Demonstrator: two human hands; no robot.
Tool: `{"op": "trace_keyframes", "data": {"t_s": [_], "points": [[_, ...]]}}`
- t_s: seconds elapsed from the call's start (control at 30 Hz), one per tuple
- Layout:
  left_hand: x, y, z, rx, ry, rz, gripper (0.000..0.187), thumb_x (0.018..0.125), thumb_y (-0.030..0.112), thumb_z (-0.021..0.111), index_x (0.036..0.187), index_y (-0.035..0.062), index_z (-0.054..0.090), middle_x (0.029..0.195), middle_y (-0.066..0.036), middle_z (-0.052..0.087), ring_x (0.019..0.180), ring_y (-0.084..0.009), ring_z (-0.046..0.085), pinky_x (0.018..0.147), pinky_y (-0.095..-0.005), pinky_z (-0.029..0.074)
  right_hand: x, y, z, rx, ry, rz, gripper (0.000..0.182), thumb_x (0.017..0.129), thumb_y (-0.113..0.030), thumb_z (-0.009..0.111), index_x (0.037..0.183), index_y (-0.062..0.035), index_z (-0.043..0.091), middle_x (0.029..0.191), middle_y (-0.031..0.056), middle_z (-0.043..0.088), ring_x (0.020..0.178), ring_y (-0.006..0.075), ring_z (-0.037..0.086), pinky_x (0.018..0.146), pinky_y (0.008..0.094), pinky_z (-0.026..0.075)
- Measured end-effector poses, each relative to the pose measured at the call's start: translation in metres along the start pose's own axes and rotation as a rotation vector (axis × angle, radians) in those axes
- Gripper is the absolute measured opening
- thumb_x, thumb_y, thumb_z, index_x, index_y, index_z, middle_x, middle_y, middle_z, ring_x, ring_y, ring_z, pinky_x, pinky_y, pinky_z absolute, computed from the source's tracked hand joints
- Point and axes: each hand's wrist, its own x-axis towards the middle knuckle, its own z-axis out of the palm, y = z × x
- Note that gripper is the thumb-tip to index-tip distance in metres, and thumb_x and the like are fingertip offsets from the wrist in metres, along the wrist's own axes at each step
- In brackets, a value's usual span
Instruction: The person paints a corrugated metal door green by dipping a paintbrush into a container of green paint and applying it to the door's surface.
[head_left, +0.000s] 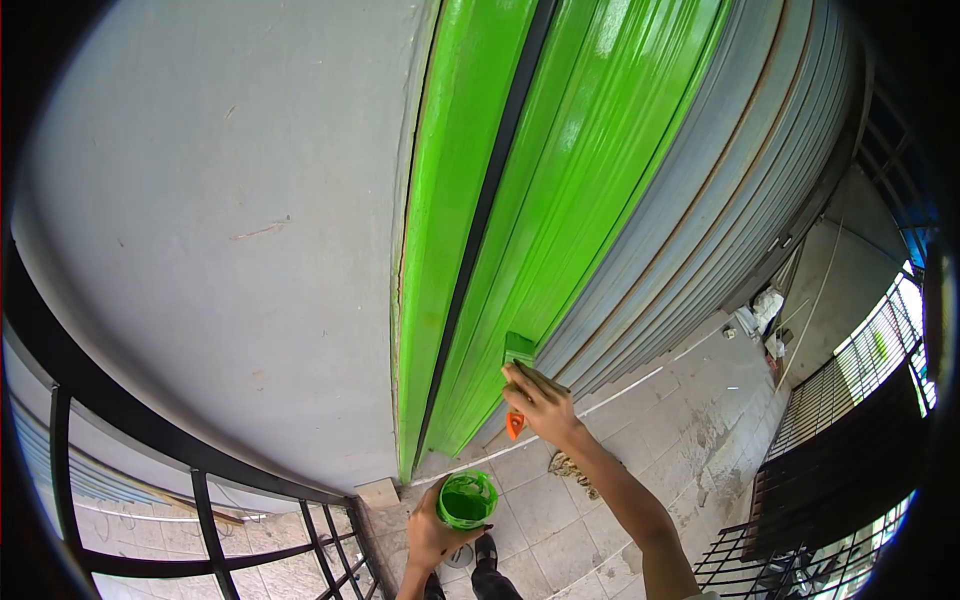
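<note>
Head view: right hand (540, 400) fingers closed round a paintbrush (517, 385), orange handle below the knuckles, green bristles above the fingertips pressed to the roller shutter (590, 180) at the wet green edge. Best kept flat, stroking along the slats into the grey just beyond. Left hand (432, 532) fingers wrapped about a paint can (467, 498), holding green paint, above the tiled floor (640, 430).

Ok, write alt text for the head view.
The right hand presses a paintbrush against a half green, half grey roller shutter. The left hand holds a pot of green paint above the tiled floor.
</note>
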Motion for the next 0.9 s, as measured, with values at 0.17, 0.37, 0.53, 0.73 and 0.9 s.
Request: {"op": "trace_keyframes", "data": {"t_s": [0.17, 0.37, 0.53, 0.73, 0.9], "points": [[-0.007, 0.003, -0.002, 0.015, 0.000, -0.031, 0.090, 0.050, 0.027, 0.093, 0.127, 0.0028, 0.055, 0.111, -0.014, 0.068, 0.101, -0.0303, 0.067, 0.087, -0.0392, 0.054, 0.042, 0.007, -0.031, -0.203, 0.194, -0.054, 0.015, 0.081, -0.003, 0.068, 0.079, -0.0090, 0.055, 0.115, 0.0134, 0.067, 0.095, 0.0258, 0.071, 0.077, 0.0322, 0.062], [-0.015, -0.003, 0.003, -0.031, 0.050, -0.069, 0.090, 0.048, 0.026, 0.094, 0.126, 0.0037, 0.056, 0.112, -0.014, 0.068, 0.101, -0.0298, 0.068, 0.088, -0.0389, 0.054, -0.028, -0.006, 0.044, -0.242, -0.010, -0.081, 0.018, 0.082, -0.007, 0.065, 0.075, -0.0082, 0.049, 0.114, 0.0188, 0.065, 0.101, 0.0271, 0.069, 0.084, 0.0355, 0.060], [-0.023, -0.002, 0.004, 0.012, 0.031, -0.059, 0.087, 0.048, 0.019, 0.093, 0.124, -0.0025, 0.056, 0.107, -0.016, 0.071, 0.099, -0.0265, 0.070, 0.088, -0.0367, 0.055, -0.062, -0.026, 0.066, -0.045, -0.191, -0.028, 0.016, 0.080, -0.007, 0.067, 0.075, -0.0080, 0.052, 0.116, 0.0183, 0.064, 0.102, 0.0283, 0.069, 0.082, 0.0359, 0.061], [-0.028, -0.001, 0.000, -0.019, 0.005, -0.079, 0.090, 0.047, 0.023, 0.093, 0.127, 0.0051, 0.056, 0.112, -0.014, 0.068, 0.102, -0.0307, 0.067, 0.088, -0.0396, 0.054, 0.003, -0.001, 0.009, -0.069, -0.002, -0.011, 0.017, 0.080, -0.004, 0.070, 0.074, -0.0078, 0.054, 0.113, 0.0172, 0.067, 0.096, 0.0293, 0.071, 0.072, 0.0343, 0.063], [-0.027, -0.006, 0.002, -0.020, 0.014, -0.051, 0.089, 0.047, 0.021, 0.093, 0.126, 0.0046, 0.057, 0.112, -0.015, 0.068, 0.101, -0.0314, 0.067, 0.088, -0.0396, 0.054, 0.061, 0.016, -0.039, -0.202, 0.211, -0.031, 0.017, 0.079, -0.005, 0.071, 0.075, -0.0086, 0.054, 0.114, 0.0147, 0.068, 0.095, 0.0271, 0.072, 0.074, 0.0328, 0.062]]}}
